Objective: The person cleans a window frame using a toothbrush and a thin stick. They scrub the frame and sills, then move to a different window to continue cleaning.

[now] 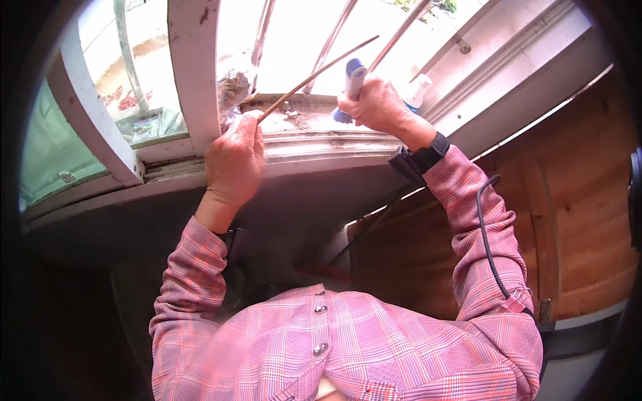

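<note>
My left hand (235, 160) is closed around the lower end of a thin brown stick (314, 72), which slants up and to the right across the window opening. In my right hand (381, 105) is a brush (354, 79) with a white and blue handle, its blue bristles pointing down close to the dirty sill (294, 117). Both hands are at the window, over its grooved white track (321, 143). Part of the brush is hidden behind my fingers.
Metal bars (329, 41) stand beyond the sill. A clear plastic bag with brownish contents (234, 87) sits beside the white window frame (194, 60). Behind my right hand is a white and blue container (418, 92). A brown wooden panel (588, 194) is at the right.
</note>
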### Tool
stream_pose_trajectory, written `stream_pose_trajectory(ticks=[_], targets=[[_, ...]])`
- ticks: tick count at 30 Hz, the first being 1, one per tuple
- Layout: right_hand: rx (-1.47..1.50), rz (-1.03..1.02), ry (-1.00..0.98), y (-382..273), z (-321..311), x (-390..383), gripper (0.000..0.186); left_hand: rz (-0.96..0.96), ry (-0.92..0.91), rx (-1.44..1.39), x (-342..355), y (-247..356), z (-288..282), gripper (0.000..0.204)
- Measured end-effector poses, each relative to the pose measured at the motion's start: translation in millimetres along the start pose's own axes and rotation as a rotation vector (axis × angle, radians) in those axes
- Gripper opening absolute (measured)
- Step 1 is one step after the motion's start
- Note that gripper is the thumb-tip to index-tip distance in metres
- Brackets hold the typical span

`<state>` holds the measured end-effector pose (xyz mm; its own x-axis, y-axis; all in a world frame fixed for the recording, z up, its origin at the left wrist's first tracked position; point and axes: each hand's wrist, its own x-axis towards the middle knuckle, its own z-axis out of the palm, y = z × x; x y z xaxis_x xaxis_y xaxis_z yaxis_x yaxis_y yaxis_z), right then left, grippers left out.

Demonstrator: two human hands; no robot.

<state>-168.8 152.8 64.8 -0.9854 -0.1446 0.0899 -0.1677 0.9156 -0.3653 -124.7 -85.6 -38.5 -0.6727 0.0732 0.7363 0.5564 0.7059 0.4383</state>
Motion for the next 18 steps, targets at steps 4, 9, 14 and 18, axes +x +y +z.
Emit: stream_pose_trajectory(ticks=[4, 9, 14, 18], targets=[[-0.116, -0.111, 0.141, 32.4, 17.8, -20.4, 0.028, 0.036, 0.006, -0.008, 1.0, -2.7, 5.7, 0.013], [0.435, -0.153, 0.399, 33.3, 1.5, -58.6, 0.016, 0.016, -0.023, -0.035, -2.8, -4.7, 3.3, 0.015], [0.576, -0.267, 0.448, 77.5, 41.1, -120.2, 0.017, 0.126, -0.047, -0.044, 0.3, -14.3, 7.8, 0.018], [0.741, -0.036, 0.862, 75.8, 30.2, -186.6, 0.016, 0.207, -0.107, 0.098, 5.2, -22.1, 12.9, 0.023]])
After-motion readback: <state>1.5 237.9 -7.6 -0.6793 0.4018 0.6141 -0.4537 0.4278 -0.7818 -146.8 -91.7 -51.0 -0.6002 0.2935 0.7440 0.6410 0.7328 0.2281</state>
